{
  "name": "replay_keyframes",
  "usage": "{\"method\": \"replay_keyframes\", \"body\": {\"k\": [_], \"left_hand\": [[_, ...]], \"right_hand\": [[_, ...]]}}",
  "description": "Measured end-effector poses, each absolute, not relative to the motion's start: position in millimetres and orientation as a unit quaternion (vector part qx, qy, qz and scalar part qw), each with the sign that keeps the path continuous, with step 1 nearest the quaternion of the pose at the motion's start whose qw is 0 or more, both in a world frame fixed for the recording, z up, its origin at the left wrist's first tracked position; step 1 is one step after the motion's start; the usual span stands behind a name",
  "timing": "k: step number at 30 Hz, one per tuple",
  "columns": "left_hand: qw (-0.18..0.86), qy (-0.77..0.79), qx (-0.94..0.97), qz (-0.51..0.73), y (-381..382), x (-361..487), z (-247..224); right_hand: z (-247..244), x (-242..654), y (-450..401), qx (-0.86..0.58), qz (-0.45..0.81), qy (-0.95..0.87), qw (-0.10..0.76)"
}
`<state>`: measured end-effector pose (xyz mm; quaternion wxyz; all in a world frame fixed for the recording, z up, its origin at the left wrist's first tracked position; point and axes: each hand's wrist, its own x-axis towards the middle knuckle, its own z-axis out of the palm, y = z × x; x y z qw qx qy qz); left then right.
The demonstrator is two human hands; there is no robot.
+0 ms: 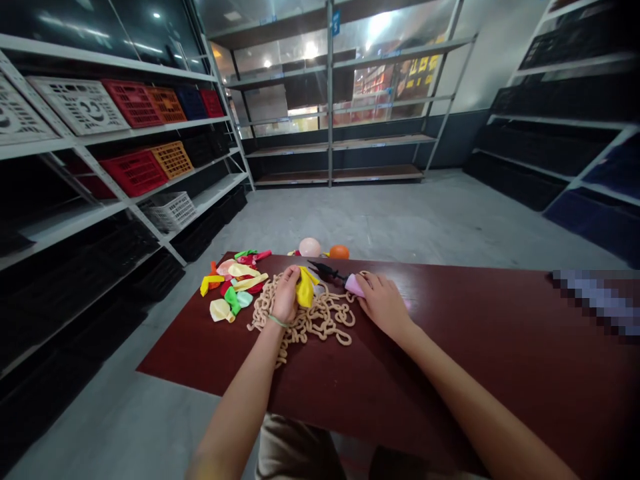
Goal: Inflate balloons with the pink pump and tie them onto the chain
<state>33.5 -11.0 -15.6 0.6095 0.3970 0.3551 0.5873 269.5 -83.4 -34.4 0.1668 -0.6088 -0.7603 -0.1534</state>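
Observation:
Between the fingers of my left hand [287,293] is a limp yellow balloon [305,288]. That hand is closed and sits over a heap of beige chain [320,320] with large loose links. My right hand [383,303] is wrapped over the lilac body of what looks like a balloon pump [354,285]; its black pointed end reaches left toward the yellow balloon. Most of the lilac part is hidden under my palm. Left of the chain lies a pile of uninflated balloons [243,283] in green, yellow, red, pink and cream.
A dark red table [360,373] carries all this. Past its far edge show an inflated pale pink balloon [310,247] and an orange one [339,252]. Shelving with plastic crates [135,172] stands at left, more racks [330,133] behind. A pixelated patch covers the table's right side.

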Motion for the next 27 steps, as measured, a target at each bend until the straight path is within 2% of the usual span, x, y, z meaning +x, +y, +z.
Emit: {"method": "replay_keyframes", "body": {"k": [5, 12, 27], "left_hand": [[0.597, 0.36, 0.396, 0.597, -11, 31, -13], [0.644, 0.367, 0.355, 0.57, -11, 23, -5], [0.645, 0.358, 0.327, 0.59, -2, 14, -5]], "right_hand": [[-32, 268, -94, -0.613, -0.127, -0.761, 0.17], [-23, 273, -100, -0.632, -0.131, -0.723, 0.246], [-30, 281, -99, -0.618, -0.14, -0.716, 0.293]]}}
